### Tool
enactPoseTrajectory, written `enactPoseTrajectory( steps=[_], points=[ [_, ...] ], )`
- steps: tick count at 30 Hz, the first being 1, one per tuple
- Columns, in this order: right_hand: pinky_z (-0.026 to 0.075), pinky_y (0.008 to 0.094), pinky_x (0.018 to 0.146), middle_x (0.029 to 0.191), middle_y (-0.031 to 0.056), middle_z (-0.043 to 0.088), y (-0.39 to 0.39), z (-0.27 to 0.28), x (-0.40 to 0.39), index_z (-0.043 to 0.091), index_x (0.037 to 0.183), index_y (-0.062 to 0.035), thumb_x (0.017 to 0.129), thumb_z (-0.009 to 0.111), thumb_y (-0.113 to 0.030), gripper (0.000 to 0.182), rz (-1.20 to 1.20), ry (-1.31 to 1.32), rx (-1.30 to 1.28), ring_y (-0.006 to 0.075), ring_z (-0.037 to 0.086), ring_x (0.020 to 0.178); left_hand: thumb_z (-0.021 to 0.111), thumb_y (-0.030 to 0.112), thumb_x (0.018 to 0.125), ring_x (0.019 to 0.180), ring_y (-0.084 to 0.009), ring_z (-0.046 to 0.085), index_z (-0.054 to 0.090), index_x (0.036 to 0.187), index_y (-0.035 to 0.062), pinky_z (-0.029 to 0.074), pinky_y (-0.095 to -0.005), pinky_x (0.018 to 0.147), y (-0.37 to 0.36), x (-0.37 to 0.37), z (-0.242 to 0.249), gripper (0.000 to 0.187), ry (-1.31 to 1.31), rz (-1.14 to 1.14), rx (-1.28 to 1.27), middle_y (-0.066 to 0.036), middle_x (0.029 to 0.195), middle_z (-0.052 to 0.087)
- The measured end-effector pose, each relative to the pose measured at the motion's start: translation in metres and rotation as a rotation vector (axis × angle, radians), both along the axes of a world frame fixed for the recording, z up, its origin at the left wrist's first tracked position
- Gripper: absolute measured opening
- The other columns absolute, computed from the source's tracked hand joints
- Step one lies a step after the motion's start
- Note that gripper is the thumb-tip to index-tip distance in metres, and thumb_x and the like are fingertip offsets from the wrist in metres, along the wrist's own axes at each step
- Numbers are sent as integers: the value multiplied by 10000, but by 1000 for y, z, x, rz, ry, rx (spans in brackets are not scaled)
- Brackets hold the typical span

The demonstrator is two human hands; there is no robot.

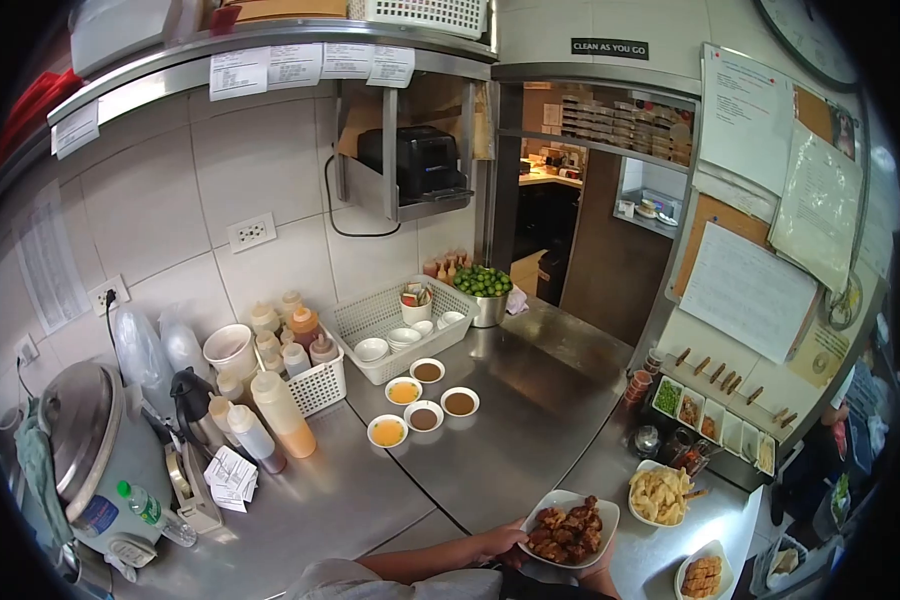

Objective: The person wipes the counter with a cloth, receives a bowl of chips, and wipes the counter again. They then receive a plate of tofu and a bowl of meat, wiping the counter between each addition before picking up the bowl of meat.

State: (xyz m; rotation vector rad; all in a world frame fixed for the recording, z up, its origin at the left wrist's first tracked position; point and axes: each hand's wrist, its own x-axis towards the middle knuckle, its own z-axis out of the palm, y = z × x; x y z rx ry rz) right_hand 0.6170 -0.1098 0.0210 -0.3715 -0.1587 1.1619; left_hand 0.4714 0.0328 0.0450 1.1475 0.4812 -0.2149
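A white square bowl (pixel 611 510) of dark glazed fried pieces (pixel 567 530) is held between my hands at the bottom centre. My left hand (pixel 503 541) grips its left edge. Under its lower right side is my right hand (pixel 600 575), partly hidden by the bowl. Just right of the bowl, a white dish of pale yellow chips (pixel 660 493) stands on the steel counter. Lower right, another white dish holds sliced golden-brown food (pixel 702 577). Several small sauce cups, among them a brown one (pixel 459 402) and an orange one (pixel 387 431), stand on the counter further up.
Sauce bottles (pixel 282 415), a white basket (pixel 390 368) and a pot of green limes (pixel 483 292) line the wall. A large cooker (pixel 100 450) and a plastic bottle (pixel 155 512) stand left. Topping trays (pixel 711 420) are at right. A person (pixel 835 412) is partly visible far right.
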Motion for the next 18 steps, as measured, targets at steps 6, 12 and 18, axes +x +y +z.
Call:
enactPoseTrajectory(
  steps=[6,12,18],
  points=[
    [332,453,956,1251,172,424,-13,6,-27,348,1276,-65,733,274,-720,854,-135,-39,-90,336,428,1121,369,98,754,461,-97,527,60,1365,209,454,-198,379,-6,25,-16,693,-111,116,67,-112,996,533],
    [335,460,947,1201,160,469,-88,-35,19,380,1225,-13,828,272,-586,706,-146,34,-353,336,458,1084,347,104,777,510,-137,577,16,1351,179,490,-246,435,6,24,-23,666,-44,126,130,-110,822,560],
    [390,409,906,1002,147,579,-116,-2,32,466,1093,-6,825,403,-487,554,-424,-394,-630,300,548,957,332,115,825,541,-155,589,-24,1355,231,499,-270,450,7,32,-23,649,-12,121,196,-130,812,566]
  ],
)
